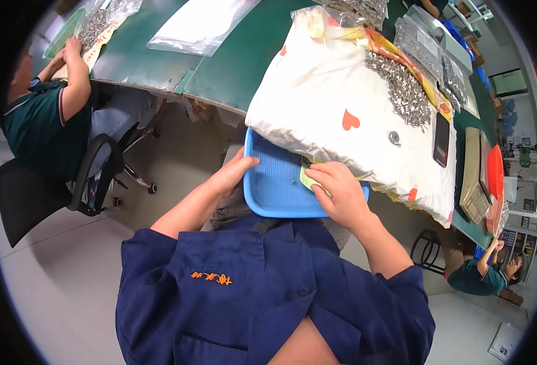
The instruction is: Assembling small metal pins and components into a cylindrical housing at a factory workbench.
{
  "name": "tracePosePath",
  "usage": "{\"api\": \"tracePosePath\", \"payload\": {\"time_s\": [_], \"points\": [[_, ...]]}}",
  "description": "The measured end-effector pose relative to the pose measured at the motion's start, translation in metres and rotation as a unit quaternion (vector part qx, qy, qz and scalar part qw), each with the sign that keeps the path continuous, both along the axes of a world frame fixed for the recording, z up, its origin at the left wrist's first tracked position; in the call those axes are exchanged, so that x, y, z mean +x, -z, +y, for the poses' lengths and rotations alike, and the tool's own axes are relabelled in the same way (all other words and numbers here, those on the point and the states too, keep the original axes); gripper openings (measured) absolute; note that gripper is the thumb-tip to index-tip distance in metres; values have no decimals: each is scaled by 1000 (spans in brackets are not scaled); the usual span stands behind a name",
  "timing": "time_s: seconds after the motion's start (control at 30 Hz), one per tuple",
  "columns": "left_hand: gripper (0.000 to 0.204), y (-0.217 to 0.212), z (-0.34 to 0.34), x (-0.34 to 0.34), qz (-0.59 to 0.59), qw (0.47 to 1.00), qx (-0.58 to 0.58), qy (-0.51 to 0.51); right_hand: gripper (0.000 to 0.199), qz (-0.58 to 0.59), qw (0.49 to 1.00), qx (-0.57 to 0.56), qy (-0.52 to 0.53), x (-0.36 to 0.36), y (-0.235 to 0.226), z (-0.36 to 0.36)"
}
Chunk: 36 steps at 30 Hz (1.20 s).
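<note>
Basket (277, 185) (left hand (230, 174) gripping it): visible long axis runs left-right.

Can make out orange embroidered characters (212, 278) in one short row on the chest of the navy shirt (262, 310), too small and blurred to read. Cannot read any words, numbers or signs on anything else in view.

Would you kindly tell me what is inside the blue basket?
The blue basket holds at least one small dark piece, beside a light-green piece in the right hand. That hand and the white cloth hide its right and far parts; anything there is unseen.
</note>
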<state>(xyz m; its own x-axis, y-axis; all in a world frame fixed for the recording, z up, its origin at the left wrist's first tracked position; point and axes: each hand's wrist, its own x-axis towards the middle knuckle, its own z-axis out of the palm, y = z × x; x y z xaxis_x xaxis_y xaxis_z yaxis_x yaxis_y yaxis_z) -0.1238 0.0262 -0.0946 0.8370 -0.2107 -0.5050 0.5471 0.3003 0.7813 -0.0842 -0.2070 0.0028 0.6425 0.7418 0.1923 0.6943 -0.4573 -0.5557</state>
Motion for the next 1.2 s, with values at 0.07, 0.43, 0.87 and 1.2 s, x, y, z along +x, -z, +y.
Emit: {"api": "tracePosePath", "payload": {"time_s": [0.07, 0.43, 0.87, 1.2], "points": [[60, -3, -1, -3, -20, 999, -21, -29, 24, 20, 999, -3, 30, 5, -11, -10], [48, -24, 70, -96, 102, 985, -23, -139, 18, 46, 988, 96, 111, 22, -31, -31], [71, -78, 163, -224, -19, 905, 81, -417, 18, 98, 984, 111, 96, 32, -37, -37], [63, -151, 139, -126, -150, 908, 7, -391, 16, 103, 973, 128, 162, 27, -26, -75]]}}
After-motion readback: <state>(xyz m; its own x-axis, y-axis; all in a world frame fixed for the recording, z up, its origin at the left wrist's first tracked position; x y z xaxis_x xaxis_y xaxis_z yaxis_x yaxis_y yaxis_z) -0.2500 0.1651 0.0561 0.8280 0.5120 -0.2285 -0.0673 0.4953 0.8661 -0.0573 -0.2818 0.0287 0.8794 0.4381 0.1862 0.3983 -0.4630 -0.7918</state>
